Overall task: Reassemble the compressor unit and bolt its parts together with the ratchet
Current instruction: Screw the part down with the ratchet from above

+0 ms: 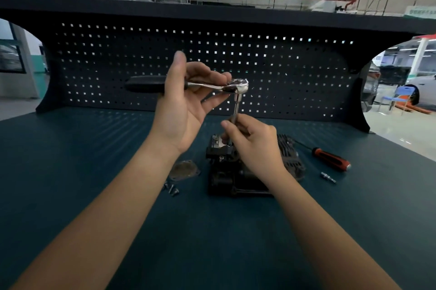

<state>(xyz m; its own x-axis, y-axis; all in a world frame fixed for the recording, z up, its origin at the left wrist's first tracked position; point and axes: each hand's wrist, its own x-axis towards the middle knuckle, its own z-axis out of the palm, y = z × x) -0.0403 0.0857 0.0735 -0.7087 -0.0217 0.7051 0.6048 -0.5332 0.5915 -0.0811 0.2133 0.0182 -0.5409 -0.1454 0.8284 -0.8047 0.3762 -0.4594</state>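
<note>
The black compressor unit (226,179) sits on the green bench top, partly hidden by my right arm. A chrome ratchet (238,84) with a black handle is held level above it, and its extension bar (236,110) runs straight down to the top of the unit. My left hand (186,105) grips the ratchet just behind its head. My right hand (250,141) pinches the lower end of the extension where it meets the unit. The socket and the bolt under it are hidden by my fingers.
A round grey cover plate (184,170) lies left of the unit with several loose bolts (171,188) in front of it. A finned black part (291,157) lies right of the unit. A red-and-black screwdriver (330,158) and a small bit (328,177) are farther right. A dark pegboard (212,65) backs the bench.
</note>
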